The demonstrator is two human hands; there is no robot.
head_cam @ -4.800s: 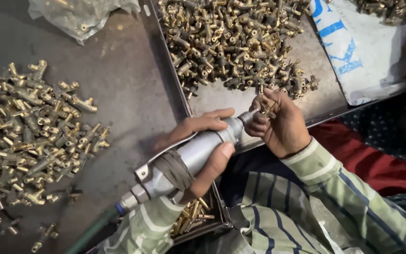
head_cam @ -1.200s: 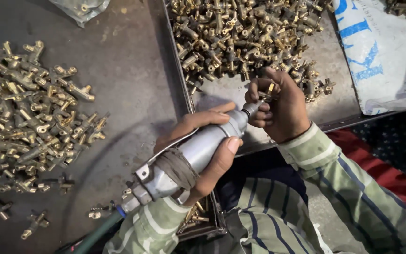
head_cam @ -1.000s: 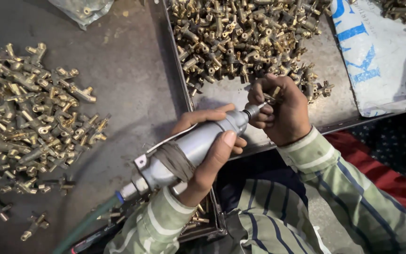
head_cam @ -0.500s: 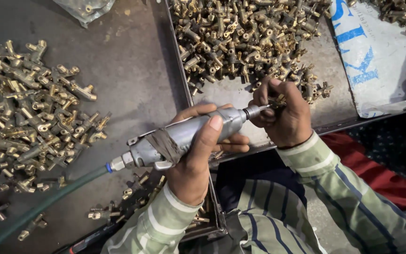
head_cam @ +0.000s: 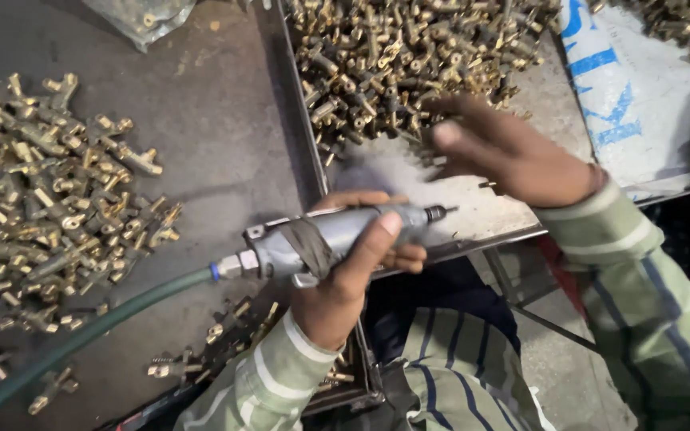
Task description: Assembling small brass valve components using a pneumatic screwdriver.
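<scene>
Pneumatic tool [head_cam: 337,239] gripped, left hand [head_cam: 345,279] | right hand [head_cam: 505,156] open (blurred) | brass-fittings tray [head_cam: 489,215], dark table [head_cam: 217,144]

One grey cylindrical air-driven hand tool [head_cam: 337,235], fed by one green rubber hose [head_cam: 81,339]. Two heaps of small brass fittings, too many to count: one loose [head_cam: 49,199], one in the single shallow metal tray [head_cam: 409,172]. One white-and-blue woven sack [head_cam: 640,96].
</scene>
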